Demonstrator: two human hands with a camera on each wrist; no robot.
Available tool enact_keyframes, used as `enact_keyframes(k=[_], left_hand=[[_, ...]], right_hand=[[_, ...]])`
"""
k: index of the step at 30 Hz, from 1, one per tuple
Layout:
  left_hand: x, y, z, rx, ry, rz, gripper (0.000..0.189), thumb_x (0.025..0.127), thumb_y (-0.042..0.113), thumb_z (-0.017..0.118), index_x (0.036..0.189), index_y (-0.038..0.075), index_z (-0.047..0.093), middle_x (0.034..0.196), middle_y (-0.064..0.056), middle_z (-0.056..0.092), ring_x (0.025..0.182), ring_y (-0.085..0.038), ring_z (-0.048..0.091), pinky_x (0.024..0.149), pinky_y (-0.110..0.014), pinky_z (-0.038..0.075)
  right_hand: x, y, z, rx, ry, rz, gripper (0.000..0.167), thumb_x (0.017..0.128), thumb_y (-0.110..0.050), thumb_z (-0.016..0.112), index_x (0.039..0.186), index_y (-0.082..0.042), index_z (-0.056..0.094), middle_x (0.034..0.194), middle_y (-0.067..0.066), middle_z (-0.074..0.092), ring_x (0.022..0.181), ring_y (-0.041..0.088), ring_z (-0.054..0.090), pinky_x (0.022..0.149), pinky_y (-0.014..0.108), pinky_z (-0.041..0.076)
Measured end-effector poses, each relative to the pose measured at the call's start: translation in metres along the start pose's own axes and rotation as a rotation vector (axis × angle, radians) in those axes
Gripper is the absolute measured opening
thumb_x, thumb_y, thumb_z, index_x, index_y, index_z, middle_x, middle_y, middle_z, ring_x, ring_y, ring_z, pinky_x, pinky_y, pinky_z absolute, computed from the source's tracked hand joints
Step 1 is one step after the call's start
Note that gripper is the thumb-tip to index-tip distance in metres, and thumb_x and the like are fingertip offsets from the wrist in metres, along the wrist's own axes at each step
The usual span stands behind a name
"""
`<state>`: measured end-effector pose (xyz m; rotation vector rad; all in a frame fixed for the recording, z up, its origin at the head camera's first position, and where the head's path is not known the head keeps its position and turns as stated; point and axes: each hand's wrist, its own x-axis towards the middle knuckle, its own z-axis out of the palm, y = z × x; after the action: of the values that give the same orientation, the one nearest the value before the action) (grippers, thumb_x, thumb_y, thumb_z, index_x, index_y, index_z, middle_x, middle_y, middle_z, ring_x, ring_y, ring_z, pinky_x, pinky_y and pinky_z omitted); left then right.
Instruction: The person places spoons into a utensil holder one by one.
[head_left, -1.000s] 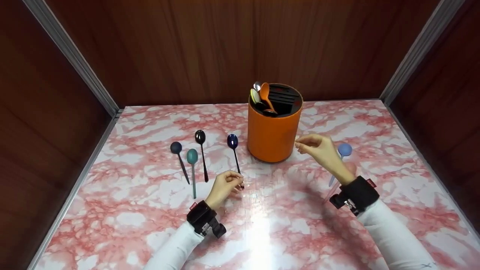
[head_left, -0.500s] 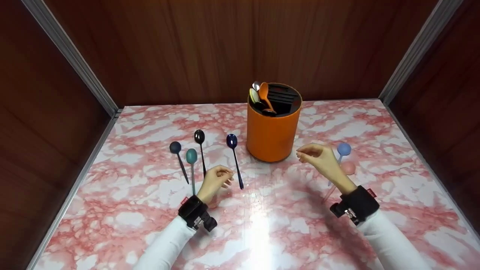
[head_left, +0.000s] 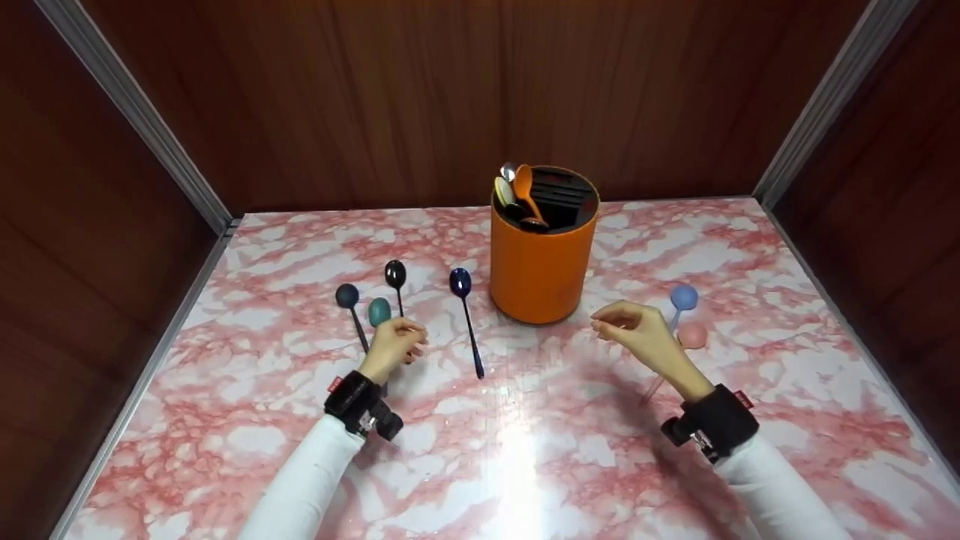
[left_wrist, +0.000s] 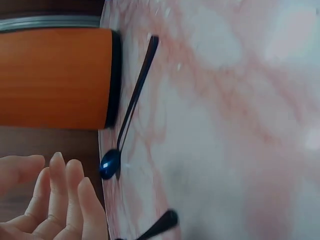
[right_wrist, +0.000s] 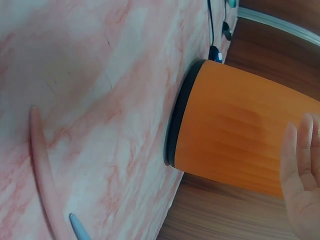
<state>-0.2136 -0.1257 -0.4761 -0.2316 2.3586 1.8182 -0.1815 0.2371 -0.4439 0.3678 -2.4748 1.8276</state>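
My left hand hovers over the handles of a teal spoon and a black spoon, its fingers loosely bent and holding nothing. The hand hides much of both handles. A dark blue-grey spoon lies just left of them. To the right of that hand lies a glossy blue spoon, its bowl lit in the left wrist view. My right hand is held in the air to the right of the orange utensil holder, fingers relaxed with nothing in them. Below it lie a light blue spoon and a pink spoon.
In the holder stand an orange spoon, a pale yellow-green utensil and a silver spoon. Black slots fill the rest of its top. Wood-look panels enclose the marbled pink-white table at the back and sides.
My left hand has moved from the blue spoon's handle leftward and away, over the teal and black spoons. My right hand has moved down a little, toward me, beside the holder.
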Motion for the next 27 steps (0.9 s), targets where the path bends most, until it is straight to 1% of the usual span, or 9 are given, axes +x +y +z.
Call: enact_keyframes(k=[4,8,13,18,19,22,24,26,27], left_hand=[[0.01,0.001,-0.01,0.029,0.024,-0.017,0.019,0.083,0.003,0.057,0.098,-0.008,0.06,0.067,0.0,0.06,0.05,-0.009,0.056,0.048,-0.02,0.049],[0.02,-0.004,-0.019,0.065,0.065,-0.001,0.02,0.082,0.002,0.056,0.096,-0.011,0.06,0.066,-0.002,0.06,0.047,-0.007,0.054,0.045,-0.019,0.048],[0.029,-0.008,-0.025,0.122,0.099,-0.018,0.02,0.082,0.004,0.056,0.095,-0.01,0.061,0.066,-0.003,0.06,0.047,-0.009,0.056,0.046,-0.022,0.051],[0.035,-0.011,-0.031,0.246,0.147,0.0,0.019,0.08,0.007,0.057,0.092,-0.008,0.062,0.076,-0.017,0.067,0.053,-0.016,0.063,0.05,-0.024,0.054],[0.036,-0.012,-0.032,0.282,0.162,0.012,0.02,0.08,0.007,0.057,0.091,-0.007,0.063,0.08,-0.019,0.068,0.054,-0.016,0.063,0.052,-0.023,0.054],[0.038,-0.013,-0.035,0.39,0.203,0.047,0.02,0.077,0.008,0.057,0.089,-0.006,0.065,0.087,-0.021,0.068,0.062,-0.021,0.064,0.058,-0.022,0.049],[0.044,-0.018,-0.039,0.436,0.208,0.08,0.02,0.076,0.01,0.057,0.087,-0.003,0.067,0.088,-0.019,0.068,0.07,-0.025,0.064,0.065,-0.027,0.05],[0.09,-0.066,-0.047,0.49,0.243,0.138,0.017,0.073,0.014,0.059,0.081,0.004,0.069,0.083,-0.014,0.068,0.072,-0.027,0.062,0.063,-0.03,0.047],[0.116,-0.092,-0.051,0.504,0.258,0.16,0.014,0.071,0.017,0.06,0.078,0.008,0.07,0.08,-0.011,0.068,0.072,-0.026,0.062,0.063,-0.031,0.047]], right_hand=[[-0.004,0.0,-0.002,0.0,0.0,0.011,0.023,0.083,-0.005,0.066,0.098,0.012,0.064,0.082,-0.006,0.069,0.07,0.003,0.064,0.065,0.017,0.054],[-0.008,0.0,-0.004,-0.033,-0.002,0.034,0.021,0.084,-0.007,0.066,0.098,0.009,0.065,0.086,0.011,0.07,0.069,0.001,0.063,0.062,0.017,0.053],[-0.013,-0.011,-0.003,-0.039,-0.014,0.038,0.019,0.085,-0.001,0.063,0.098,0.011,0.064,0.09,0.03,0.064,0.068,0.001,0.062,0.057,0.016,0.051],[-0.018,-0.022,-0.001,-0.026,-0.01,0.009,0.016,0.084,0.004,0.061,0.096,0.014,0.063,0.09,0.034,0.062,0.068,0.002,0.062,0.06,0.016,0.052],[-0.018,-0.021,0.0,-0.021,-0.009,0.0,0.015,0.084,0.004,0.061,0.095,0.014,0.063,0.089,0.033,0.063,0.068,0.002,0.063,0.061,0.017,0.053],[-0.018,-0.006,-0.002,0.012,-0.014,-0.028,0.017,0.083,0.001,0.063,0.095,0.013,0.064,0.086,0.015,0.068,0.07,0.004,0.064,0.065,0.017,0.054],[-0.018,0.004,-0.004,0.042,-0.017,-0.029,0.02,0.084,0.0,0.063,0.097,0.014,0.063,0.086,0.002,0.069,0.073,0.005,0.065,0.067,0.017,0.054],[-0.018,0.011,-0.007,0.06,-0.018,-0.021,0.022,0.084,-0.002,0.063,0.099,0.015,0.062,0.086,-0.009,0.068,0.074,0.005,0.066,0.068,0.016,0.054],[-0.019,0.011,-0.008,0.066,-0.017,-0.014,0.023,0.084,-0.001,0.063,0.099,0.017,0.061,0.086,-0.009,0.068,0.074,0.004,0.065,0.068,0.017,0.054]])
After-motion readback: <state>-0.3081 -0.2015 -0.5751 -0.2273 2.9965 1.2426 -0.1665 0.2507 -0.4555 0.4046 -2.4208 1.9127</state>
